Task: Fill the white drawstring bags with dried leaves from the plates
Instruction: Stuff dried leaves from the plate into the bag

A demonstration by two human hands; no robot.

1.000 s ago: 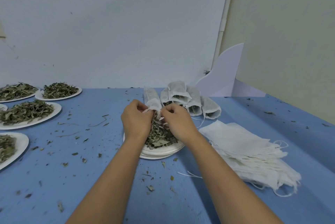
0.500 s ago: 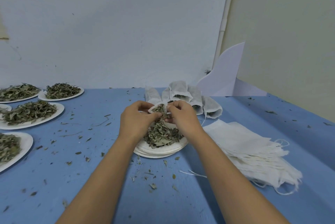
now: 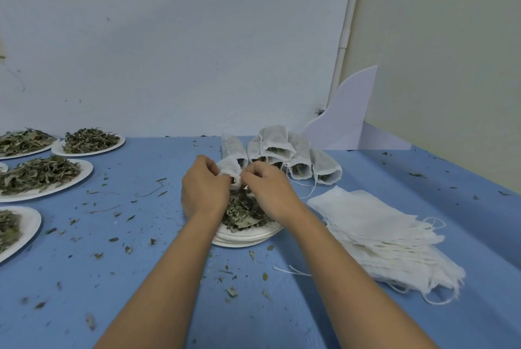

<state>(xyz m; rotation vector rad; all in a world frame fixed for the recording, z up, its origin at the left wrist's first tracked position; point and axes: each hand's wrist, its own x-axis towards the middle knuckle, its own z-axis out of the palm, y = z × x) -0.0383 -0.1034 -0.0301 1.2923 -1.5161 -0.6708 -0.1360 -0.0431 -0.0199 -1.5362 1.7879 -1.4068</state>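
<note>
A small white drawstring bag [image 3: 230, 169] is held over a stack of white plates [image 3: 245, 237] that carries a heap of dried leaves [image 3: 245, 211]. My left hand [image 3: 204, 189] grips the bag's left side. My right hand [image 3: 267, 189] pinches its mouth from the right. Both hands hover just above the leaves and hide part of the heap. Behind them lies a pile of filled bags [image 3: 284, 154]. A stack of flat empty bags [image 3: 377, 233] lies to the right.
Several plates of dried leaves [image 3: 42, 175] sit along the left of the blue table [image 3: 141, 278]. Leaf crumbs are scattered over it. A white folded card [image 3: 349, 120] stands at the back right against the wall.
The bag's mouth, open with leaves showing half a second ago, is now gathered between my fingers. Both hands stayed above the plate.
</note>
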